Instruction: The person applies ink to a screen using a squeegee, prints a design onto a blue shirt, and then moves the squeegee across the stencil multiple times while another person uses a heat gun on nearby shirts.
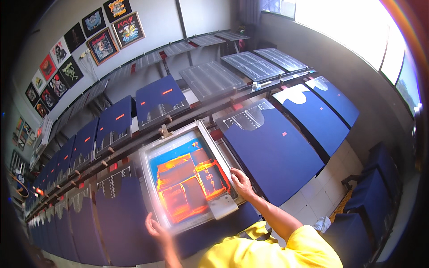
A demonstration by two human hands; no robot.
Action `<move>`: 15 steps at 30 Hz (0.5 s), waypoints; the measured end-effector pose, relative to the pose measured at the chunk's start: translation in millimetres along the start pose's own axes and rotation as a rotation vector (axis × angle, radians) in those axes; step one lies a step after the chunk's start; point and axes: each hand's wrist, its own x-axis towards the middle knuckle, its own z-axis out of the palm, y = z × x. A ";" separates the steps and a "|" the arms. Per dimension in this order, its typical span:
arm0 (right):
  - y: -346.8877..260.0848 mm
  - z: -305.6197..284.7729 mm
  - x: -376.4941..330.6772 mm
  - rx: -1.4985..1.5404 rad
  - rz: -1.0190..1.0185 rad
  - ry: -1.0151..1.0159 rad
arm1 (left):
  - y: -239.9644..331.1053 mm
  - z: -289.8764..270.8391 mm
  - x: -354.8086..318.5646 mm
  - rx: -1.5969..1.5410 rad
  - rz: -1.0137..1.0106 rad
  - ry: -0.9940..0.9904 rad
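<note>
A metal-rimmed printing screen (pixel 208 138) lies over a navy fabric piece on a board in front of me. Its mesh is blue along the top, with bright orange ink (pixel 178 207) smeared across the middle. At the screen's lower right corner rests a flat grey piece (pixel 223 207), its kind unclear. My right hand (pixel 241 184) has its fingers bent against the screen's right rim. Near the lower left corner, my left hand (pixel 157 230) is slightly blurred, fingers apart, with nothing seen in it.
Boards with navy fabric pieces (pixel 275 147) flank the screen, several bearing small orange prints. A rail (pixel 147 134) with clamps runs behind it. Bare grey boards (pixel 212 80) stand farther back, beside a small bottle (pixel 255 86). Navy fabric (pixel 373 201) hangs at right.
</note>
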 end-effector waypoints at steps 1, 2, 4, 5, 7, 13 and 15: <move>-6.0 -1.1 0.0 -0.018 0.009 -0.011 | 20.4 1.8 -12.0 -0.073 -0.098 -0.022; 0.1 -4.8 1.3 -0.176 -0.113 -0.034 | 2.5 1.8 -25.1 -0.058 -0.048 0.001; -37.0 -5.0 -13.1 -0.480 -0.280 -0.090 | 22.8 -6.2 -52.1 0.050 -0.236 -0.256; -51.9 -7.3 -18.9 -0.539 -0.372 -0.175 | 33.4 -2.6 -65.2 -0.058 -0.347 -0.386; -77.1 -16.5 -38.3 -0.630 -0.450 -0.444 | 40.4 8.3 -91.0 -0.216 -0.534 -0.650; -97.0 -16.4 -60.4 -1.015 -0.590 -0.854 | 34.1 44.6 -128.6 -0.477 -0.969 -0.907; -103.8 -11.3 -49.9 -1.061 -0.614 -0.856 | 37.1 53.3 -126.2 -0.625 -1.119 -0.914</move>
